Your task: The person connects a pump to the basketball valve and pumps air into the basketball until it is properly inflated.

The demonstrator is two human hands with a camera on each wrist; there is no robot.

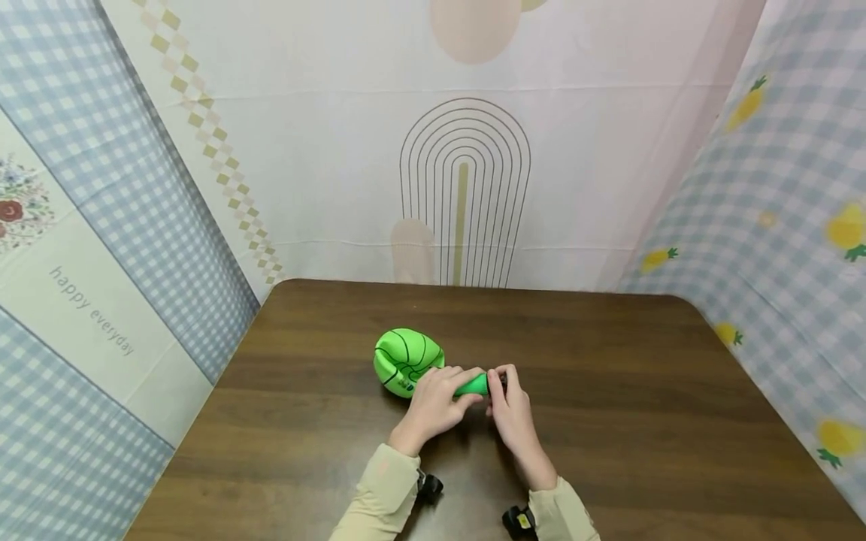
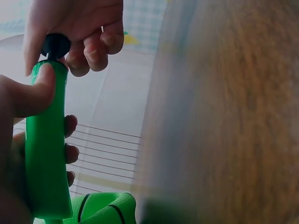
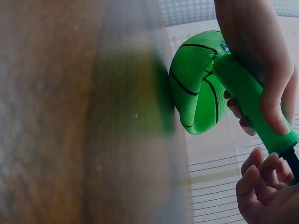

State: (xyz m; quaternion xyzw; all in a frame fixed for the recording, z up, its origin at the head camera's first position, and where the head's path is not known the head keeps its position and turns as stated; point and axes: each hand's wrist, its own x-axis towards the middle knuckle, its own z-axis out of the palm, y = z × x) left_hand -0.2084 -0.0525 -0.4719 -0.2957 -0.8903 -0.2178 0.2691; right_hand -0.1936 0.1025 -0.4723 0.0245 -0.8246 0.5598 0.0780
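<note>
Nearest: my pale sleeves (image 1: 379,488), a black camera (image 1: 429,488) at each wrist, forearms cut off by the lower edge. Left hand (image 1: 436,406) gripping the green pump (image 1: 475,385), fingers wrapped round the barrel (image 2: 49,144), thumb lying by its top. Right hand (image 1: 512,413) at that top, fingers curled about the black handle (image 2: 56,45). Only a short length of dark rod (image 2: 51,57) shows between handle and barrel; plunger nearly home, by my reckoning.

Just past my left hand, the ball (image 1: 413,349): green, black-lined, on the desk (image 1: 609,376). Slack, deep fold in its side. The pump's far end meets it near that fold.

Step in hand, I judge: pumping air in, with a good deal to go, given the slackness. Next move calls for a firm left hand on the barrel, right hand drawing the handle out and pushing straight back, the joint at the ball kept from slipping.

Unclear: that joint. Covered from above; no view shows how deep the tip sits, if at all. Marking on the ball too small to read. Desk blurs to brown in both wrist views.

Farthest: pale cloth (image 1: 325,165) with line arches, blue-checked cloth (image 1: 155,173) either side.
</note>
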